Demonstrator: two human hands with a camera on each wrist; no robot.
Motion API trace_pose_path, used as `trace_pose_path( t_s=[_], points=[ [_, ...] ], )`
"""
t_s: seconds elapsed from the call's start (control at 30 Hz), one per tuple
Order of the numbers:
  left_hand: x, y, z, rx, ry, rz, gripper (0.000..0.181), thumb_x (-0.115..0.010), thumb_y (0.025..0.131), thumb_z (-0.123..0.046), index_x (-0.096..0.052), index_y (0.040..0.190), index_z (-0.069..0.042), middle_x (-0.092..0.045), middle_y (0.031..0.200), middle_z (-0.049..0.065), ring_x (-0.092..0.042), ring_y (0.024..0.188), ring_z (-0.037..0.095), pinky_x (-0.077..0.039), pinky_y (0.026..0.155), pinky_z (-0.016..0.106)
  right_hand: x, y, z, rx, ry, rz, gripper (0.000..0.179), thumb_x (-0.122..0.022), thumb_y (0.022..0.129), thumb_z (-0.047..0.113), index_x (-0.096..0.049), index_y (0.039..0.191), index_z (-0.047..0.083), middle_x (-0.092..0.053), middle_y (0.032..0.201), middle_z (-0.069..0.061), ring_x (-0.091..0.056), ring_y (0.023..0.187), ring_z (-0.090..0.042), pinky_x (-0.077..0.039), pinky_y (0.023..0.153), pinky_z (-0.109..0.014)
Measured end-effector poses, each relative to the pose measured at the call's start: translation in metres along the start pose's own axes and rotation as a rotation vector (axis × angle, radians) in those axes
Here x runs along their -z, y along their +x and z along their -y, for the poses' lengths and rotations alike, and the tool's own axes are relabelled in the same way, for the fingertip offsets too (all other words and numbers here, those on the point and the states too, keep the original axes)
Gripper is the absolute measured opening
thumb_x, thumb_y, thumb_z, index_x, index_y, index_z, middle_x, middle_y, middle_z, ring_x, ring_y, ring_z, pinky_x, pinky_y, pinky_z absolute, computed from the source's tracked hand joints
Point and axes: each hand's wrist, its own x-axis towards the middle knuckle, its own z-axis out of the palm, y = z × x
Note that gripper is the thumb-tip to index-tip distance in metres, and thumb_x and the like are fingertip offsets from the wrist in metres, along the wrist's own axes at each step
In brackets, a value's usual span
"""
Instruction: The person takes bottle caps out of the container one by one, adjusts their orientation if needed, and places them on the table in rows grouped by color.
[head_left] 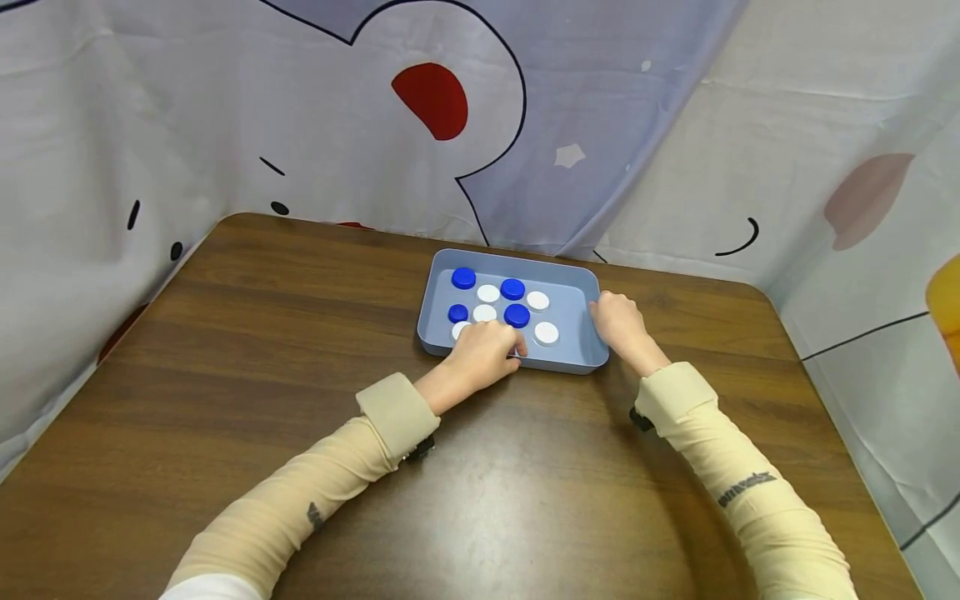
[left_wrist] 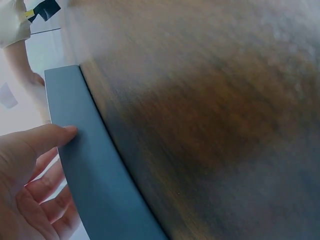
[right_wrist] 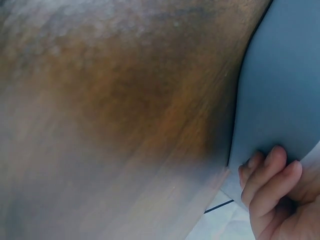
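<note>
A shallow grey-blue rectangular tray (head_left: 573,312) lies at the back of the table, holding several round caps: blue caps (head_left: 513,289) and white caps (head_left: 546,333). At its front rim, my left hand (head_left: 483,354) grips the wall; the left wrist view has the thumb (left_wrist: 62,134) against the outer face and the fingers (left_wrist: 47,187) curled inside. The left hand partly covers a white cap (head_left: 459,331). My right hand (head_left: 621,323) pinches the right end wall, its fingertips (right_wrist: 276,157) pressed on the outside of the tray in the right wrist view.
The brown wooden table (head_left: 300,333) extends around the tray. Close behind its back edge hangs a printed curtain (head_left: 315,108), which also runs along both sides. Each sleeve cuff has a dark wrist device (head_left: 418,450) under it.
</note>
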Motion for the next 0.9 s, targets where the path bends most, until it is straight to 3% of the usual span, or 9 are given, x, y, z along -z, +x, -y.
trace_pose_path(
  t_s=[0.27, 0.47, 0.73, 0.9],
  points=[
    [-0.001, 0.000, 0.001, -0.005, 0.003, -0.009, 0.010, -0.073, 0.082, -0.019, -0.077, 0.092, -0.019, -0.075, 0.089, -0.004, -0.069, 0.081, 0.018, -0.053, 0.060, 0.036, -0.001, 0.001, 0.001, 0.006, -0.008, -0.006, 0.038, -0.042, 0.100, 0.021, -0.059, 0.106, -0.013, -0.063, 0.107, -0.035, -0.062, 0.099, -0.049, -0.052, 0.076, -0.056],
    [0.002, 0.002, 0.004, 0.000, -0.013, -0.043, 0.018, -0.070, 0.084, -0.039, -0.077, 0.088, -0.022, -0.071, 0.076, -0.005, -0.062, 0.068, 0.013, -0.045, 0.049, 0.031, -0.001, 0.002, 0.002, -0.007, -0.006, 0.000, 0.038, -0.042, 0.100, 0.021, -0.059, 0.108, -0.013, -0.063, 0.108, -0.034, -0.062, 0.099, -0.049, -0.052, 0.077, -0.056],
    [0.024, 0.012, 0.020, 0.075, -0.046, -0.070, 0.023, -0.069, 0.085, -0.035, -0.075, 0.096, -0.016, -0.072, 0.089, 0.000, -0.064, 0.078, 0.014, -0.052, 0.061, 0.033, -0.002, 0.005, 0.005, -0.027, 0.004, -0.004, 0.039, -0.043, 0.099, 0.022, -0.060, 0.107, -0.012, -0.064, 0.107, -0.033, -0.063, 0.099, -0.048, -0.052, 0.076, -0.056],
    [0.036, 0.015, 0.032, 0.100, -0.070, -0.104, 0.021, -0.070, 0.085, -0.028, -0.074, 0.097, -0.012, -0.072, 0.088, 0.004, -0.065, 0.076, 0.019, -0.052, 0.062, 0.033, -0.003, 0.005, 0.006, -0.020, 0.007, -0.010, 0.038, -0.044, 0.099, 0.022, -0.060, 0.105, -0.012, -0.064, 0.106, -0.033, -0.063, 0.098, -0.048, -0.052, 0.076, -0.056]
  ],
)
